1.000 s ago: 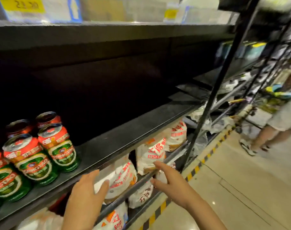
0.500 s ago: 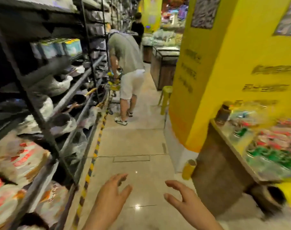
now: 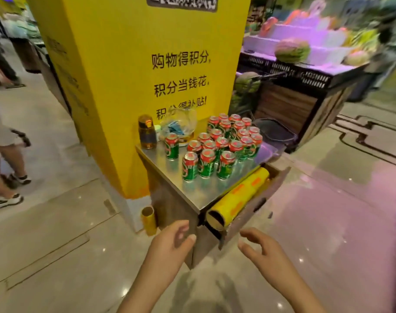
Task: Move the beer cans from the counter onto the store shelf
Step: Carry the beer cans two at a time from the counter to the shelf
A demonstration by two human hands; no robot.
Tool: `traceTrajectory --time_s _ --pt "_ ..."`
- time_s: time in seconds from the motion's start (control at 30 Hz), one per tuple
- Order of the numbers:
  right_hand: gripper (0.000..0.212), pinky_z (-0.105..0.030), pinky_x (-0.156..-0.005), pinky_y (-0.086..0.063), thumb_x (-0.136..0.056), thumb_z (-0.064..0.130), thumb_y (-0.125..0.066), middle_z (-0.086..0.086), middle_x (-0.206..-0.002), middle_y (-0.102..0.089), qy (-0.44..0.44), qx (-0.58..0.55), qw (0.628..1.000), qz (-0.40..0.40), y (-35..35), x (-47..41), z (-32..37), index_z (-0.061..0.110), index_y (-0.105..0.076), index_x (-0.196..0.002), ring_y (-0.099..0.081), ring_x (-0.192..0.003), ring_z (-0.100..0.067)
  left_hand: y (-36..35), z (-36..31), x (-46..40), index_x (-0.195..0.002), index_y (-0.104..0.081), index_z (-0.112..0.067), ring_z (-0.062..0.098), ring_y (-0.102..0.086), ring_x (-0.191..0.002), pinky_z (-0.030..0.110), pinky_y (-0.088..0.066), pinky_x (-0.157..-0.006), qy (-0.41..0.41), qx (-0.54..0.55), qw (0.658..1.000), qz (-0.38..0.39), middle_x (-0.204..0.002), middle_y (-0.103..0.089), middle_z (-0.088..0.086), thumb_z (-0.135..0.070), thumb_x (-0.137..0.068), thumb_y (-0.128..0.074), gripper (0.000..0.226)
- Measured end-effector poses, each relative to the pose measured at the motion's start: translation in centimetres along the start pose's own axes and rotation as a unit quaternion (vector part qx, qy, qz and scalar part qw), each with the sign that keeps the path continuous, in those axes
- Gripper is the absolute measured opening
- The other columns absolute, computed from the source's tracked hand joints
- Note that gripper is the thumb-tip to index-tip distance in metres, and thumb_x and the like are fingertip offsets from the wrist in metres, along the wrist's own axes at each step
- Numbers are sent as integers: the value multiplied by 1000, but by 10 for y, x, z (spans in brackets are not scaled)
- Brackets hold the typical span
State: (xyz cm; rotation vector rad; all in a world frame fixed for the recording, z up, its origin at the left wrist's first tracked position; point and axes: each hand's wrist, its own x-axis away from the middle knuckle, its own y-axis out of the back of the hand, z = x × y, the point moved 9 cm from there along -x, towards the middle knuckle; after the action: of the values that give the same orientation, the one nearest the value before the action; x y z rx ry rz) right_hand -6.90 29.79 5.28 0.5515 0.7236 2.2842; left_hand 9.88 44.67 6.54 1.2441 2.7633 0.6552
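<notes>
Several green-and-red beer cans (image 3: 224, 143) stand upright in a cluster on a small steel-topped counter (image 3: 199, 190) against a yellow pillar. One can (image 3: 171, 146) stands apart to the left of the cluster. My left hand (image 3: 172, 242) and my right hand (image 3: 260, 247) hover in front of the counter's near corner, below the cans and well short of them. Both hands are empty, with fingers loosely spread. The store shelf is out of view.
A dark drink bottle (image 3: 147, 132) and a clear plastic bag (image 3: 181, 125) sit at the counter's back. A yellow film roll (image 3: 235, 199) lies under its front edge, a small yellow tube (image 3: 149, 220) on the floor. A person's legs (image 3: 5, 154) stand left. A fruit stand (image 3: 305, 71) is right.
The view has swung from the shelf with cans, past the aisle, to the counter. Both empty hands stayed out in front and now face the counter.
</notes>
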Motion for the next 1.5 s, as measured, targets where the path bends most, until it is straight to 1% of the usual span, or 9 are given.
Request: traceTrajectory --time_s 0.27,0.4,0.57,0.77,0.97,1.1,1.17,1.3,1.5 --pt "34 -15 -89 -36 -92 30 -60 16 -121 -56 31 -22 999 4 24 -112 4 27 -55 -126 -48 -108 4 -24 11 -108 -108 -57 -30 2 -57 -101 15 -42 -81 34 21 999 8 -106 -62 -13 -21 -88 -62 23" --pt "34 -28 -101 -42 -88 33 -64 14 -122 -57 13 -28 999 27 33 -182 -14 32 -54 -121 -50 -112 0 -23 25 -170 -100 -58 -30 7 -59 -98 17 -41 -77 69 37 997 -21 -102 -64 -7 -15 -86 -65 21" --pt "45 -12 -82 -40 -85 31 -69 6 -123 -56 -34 -58 997 37 46 -249 -53 25 -50 -125 -48 -117 -6 -31 44 -232 -116 -56 -9 19 -58 -95 25 -41 -83 123 46 990 -55 -103 -61 7 -7 -84 -66 34" --pt "75 -28 -92 -42 -81 28 -74 -5 -142 -43 -78 -82 991 64 37 -303 -92 19 -32 -142 -43 -128 -18 -47 67 -270 -126 -50 -6 25 -56 -102 33 -42 -88 175 41 979 -90 -100 -57 4 -9 -81 -70 50" --pt "95 -37 -109 -33 -75 24 -80 -4 -152 -32 -51 -103 991 73 25 -348 -91 17 -20 -149 -32 -139 -22 -52 79 -287 -142 -28 -6 30 -46 -122 38 -40 -98 210 56 967 -132 -129 -48 14 -10 -74 -77 84" --pt "90 -12 -92 -41 -73 7 -79 13 -130 -46 -27 -191 975 107 16 -366 -84 22 -25 -144 -47 -114 -3 -60 72 -309 -149 -13 -12 25 -29 -137 42 -29 -111 188 67 970 -138 -152 -27 10 -16 -69 -82 106" --pt "91 -14 -87 -46 -71 6 -80 20 -118 -49 -21 -211 969 125 11 -372 -84 27 -27 -142 -52 -110 -5 -62 69 -321 -150 -7 -17 23 -23 -141 42 -24 -114 170 81 970 -151 -156 -20 6 -18 -66 -83 113" --pt "89 -19 -90 -46 -69 4 -81 14 -120 -52 -20 -231 966 111 7 -383 -85 28 -31 -138 -53 -113 -10 -67 61 -336 -150 -8 -22 10 -34 -130 27 -27 -106 129 123 971 -161 -143 -33 -7 -13 -66 -83 113" --pt "81 -30 -95 -50 -63 12 -87 2 -124 -56 -18 -215 974 71 5 -395 -92 22 -44 -131 -57 -112 -11 -64 57 -342 -140 -30 -24 7 -50 -111 23 -39 -95 106 118 964 -214 -121 -50 -7 -3 -68 -80 90"
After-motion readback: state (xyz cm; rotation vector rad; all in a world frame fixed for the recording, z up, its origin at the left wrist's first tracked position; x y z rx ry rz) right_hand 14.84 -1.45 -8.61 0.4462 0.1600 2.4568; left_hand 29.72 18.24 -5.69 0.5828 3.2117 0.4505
